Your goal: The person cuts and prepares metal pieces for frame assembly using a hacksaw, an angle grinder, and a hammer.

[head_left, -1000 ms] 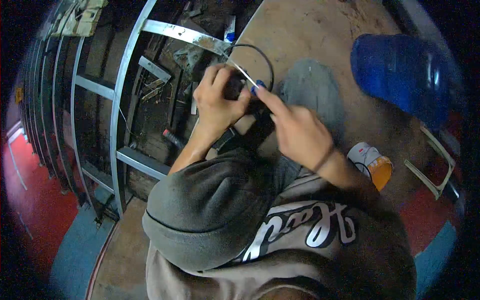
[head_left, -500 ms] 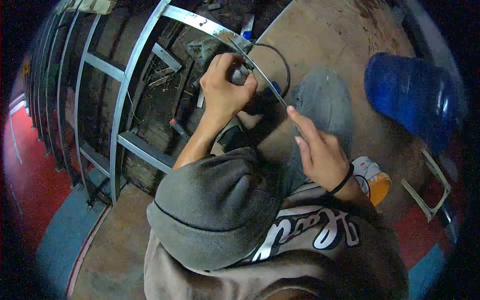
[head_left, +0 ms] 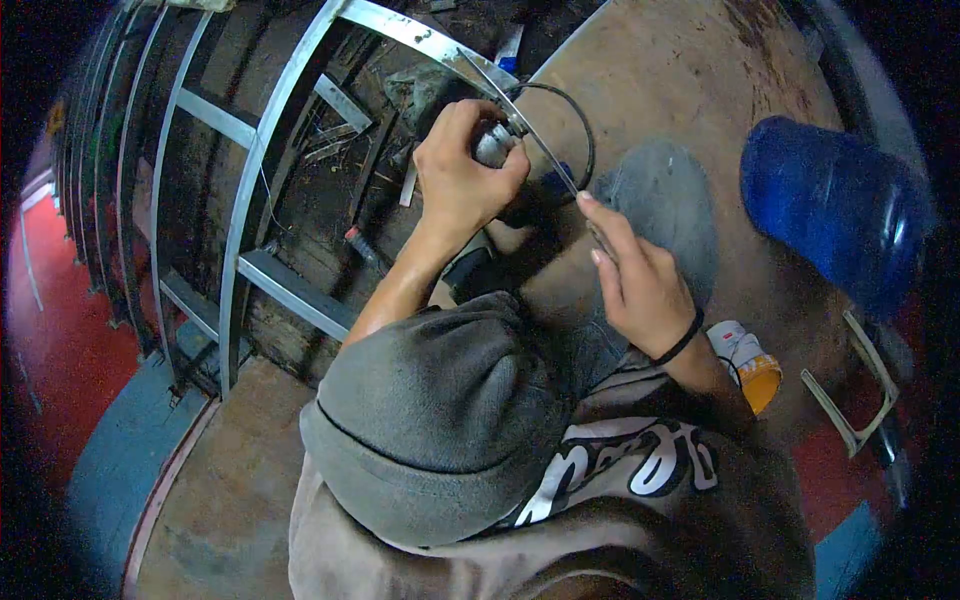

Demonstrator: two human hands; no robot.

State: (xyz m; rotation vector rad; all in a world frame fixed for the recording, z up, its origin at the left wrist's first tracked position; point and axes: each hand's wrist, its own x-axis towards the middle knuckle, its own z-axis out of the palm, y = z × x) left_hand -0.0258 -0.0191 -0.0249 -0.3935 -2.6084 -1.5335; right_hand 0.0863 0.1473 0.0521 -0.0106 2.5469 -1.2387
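Note:
My left hand is closed around a grey, rounded metal piece, held between thumb and fingers. A black cable loops out to the right beside it. My right hand grips the lower end of a long thin metal tool, the index finger stretched along it. Its shaft runs up and left, crossing right at the edge of the grey piece. The tool's far tip overlaps the curved metal frame in this view. Most of the tool's handle is hidden in my right hand.
A ladder-like metal frame stands at the left over dark, debris-strewn ground. Along the right are a large blue plastic container, a white and orange tub and a pale bent frame piece. A tool with a red end lies below my left forearm.
My right hand has pushed the thin tool up and left, its tip reaching farther past the grey piece. My left hand keeps its hold. The whole view has shifted slightly.

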